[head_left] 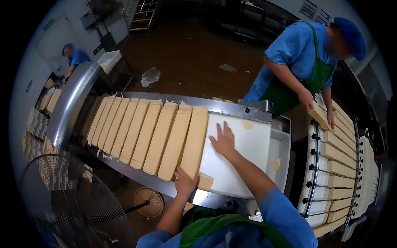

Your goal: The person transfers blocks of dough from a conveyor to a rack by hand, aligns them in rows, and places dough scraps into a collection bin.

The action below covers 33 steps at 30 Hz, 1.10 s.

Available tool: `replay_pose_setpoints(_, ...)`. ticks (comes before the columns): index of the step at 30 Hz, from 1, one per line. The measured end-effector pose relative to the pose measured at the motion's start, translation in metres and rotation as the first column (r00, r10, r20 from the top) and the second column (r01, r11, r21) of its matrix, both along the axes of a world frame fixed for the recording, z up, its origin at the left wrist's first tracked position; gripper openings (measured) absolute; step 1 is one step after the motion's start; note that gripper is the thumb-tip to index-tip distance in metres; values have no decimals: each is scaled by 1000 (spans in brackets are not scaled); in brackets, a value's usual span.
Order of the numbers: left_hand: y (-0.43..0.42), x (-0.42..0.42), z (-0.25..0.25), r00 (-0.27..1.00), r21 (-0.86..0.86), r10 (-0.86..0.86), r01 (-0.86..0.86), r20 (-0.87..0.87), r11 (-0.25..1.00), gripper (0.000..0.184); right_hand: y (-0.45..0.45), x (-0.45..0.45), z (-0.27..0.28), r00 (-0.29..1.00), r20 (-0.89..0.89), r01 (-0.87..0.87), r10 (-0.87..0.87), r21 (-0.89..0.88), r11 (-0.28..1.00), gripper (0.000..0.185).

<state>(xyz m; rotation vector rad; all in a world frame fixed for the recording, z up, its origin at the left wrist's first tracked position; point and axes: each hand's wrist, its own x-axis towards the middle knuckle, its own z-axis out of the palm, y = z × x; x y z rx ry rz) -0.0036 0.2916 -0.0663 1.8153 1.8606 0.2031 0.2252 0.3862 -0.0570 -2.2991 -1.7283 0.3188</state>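
Long stacks of pale yellow dough sheets lie side by side across the conveyor. My left hand is closed around the near end of the rightmost stack of dough sheets. Beside its thumb, a short dough piece sticks out to the right at the belt's near edge. My right hand has its fingers spread, over the bare white belt just right of that stack. It holds nothing.
A metal hood spans the conveyor at left. A co-worker at right holds a dough stack over a second conveyor with rods. A white tray adjoins the belt's end. A fan stands lower left; another person is far left.
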Motion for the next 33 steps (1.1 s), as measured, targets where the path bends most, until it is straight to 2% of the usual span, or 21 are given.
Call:
replay_pose_setpoints(1, 1, 0, 1, 999, -33, -5, 6, 44, 999, 95, 24, -10, 3, 1000, -2, -4, 4, -34, 999, 70)
replay_pose_setpoints(2, 0, -1, -4, 999, 60, -53, 53, 4, 997, 93, 46, -19, 9, 1000, -11, -13, 13, -54, 998, 68)
replay_pose_setpoints(3, 2, 0, -2, 998, 59, -60, 59, 4, 996, 93, 65, -26, 16, 1000, -22, -23, 21, -75, 997, 67)
replay_pose_setpoints(5, 3, 2, 8, 998, -97, -49, 52, 28, 994, 98, 96, -35, 26, 999, -32, -28, 25, -109, 994, 68)
replay_pose_setpoints(7, 1, 2, 4, 997, -69, -72, 72, 2, 995, 99, 110, -42, 21, 999, -44, -35, 29, -144, 989, 68)
replay_pose_setpoints(9, 1, 2, 4, 994, -38, -100, 98, -45, 994, 99, 117, -49, 19, 991, 117, -49, 66, -143, 989, 70)
replay_pose_setpoints(10, 2, 3, 8, 995, -77, -98, 95, -27, 992, 99, 117, -51, 22, 992, 116, -39, 56, -142, 989, 70)
replay_pose_setpoints(13, 1, 1, 0, 991, -62, -131, 129, -34, 990, 100, 103, -36, 42, 995, 1, 93, -96, -259, 961, 67)
replay_pose_setpoints(14, 1, -1, -7, 990, 1, -138, 138, 6, 990, 91, 95, -27, 49, 984, -8, 166, -177, -303, 938, 70)
replay_pose_setpoints(17, 9, 9, 10, 930, -106, -180, 224, 321, 969, 89, 52, 18, 65, 892, -34, 412, -451, -352, 841, 76)
replay_pose_setpoints(19, 6, 32, 16, 899, 29, -344, 350, 272, 936, 87, 14, 53, 80, 814, -62, 518, -577, -370, 771, 84)
replay_pose_setpoints(21, 2, 62, 18, 873, 55, -412, 413, 262, 909, 85, -15, 89, 49, 823, 69, 559, -563, -274, 783, 96)
replay_pose_setpoints(23, 2, 86, 18, 870, 103, -411, 398, 271, 911, 83, -50, 112, 57, 646, -107, 721, -756, -242, 650, 98)
replay_pose_setpoints(24, 0, 96, 15, 835, 214, -482, 436, 266, 874, 78, -71, 128, 48, 576, -231, 756, -785, -214, 618, 98)
replay_pose_setpoints(27, -21, 140, 29, 788, 296, -545, 468, 287, 832, 75, -151, 157, 50, 429, -391, 900, -814, 106, 423, 90)
replay_pose_setpoints(28, -32, 156, 39, 738, 309, -566, 476, 367, 823, 70, -182, 167, 60, 387, -446, 922, -807, 155, 356, 88)
replay_pose_setpoints(29, -44, 172, 47, 716, 319, -605, 516, 350, 795, 70, -217, 176, 75, 340, -503, 940, -795, 197, 278, 86)
replay_pose_setpoints(31, -71, 208, 61, 519, 434, -756, 619, 400, 655, 70, -294, 201, 95, 262, -504, 960, -823, 225, 167, 83)
replay_pose_setpoints(33, -109, 239, 86, 421, 410, -821, 719, 386, 561, 72, -375, 220, 112, 162, -521, 973, -838, 225, 48, 80)
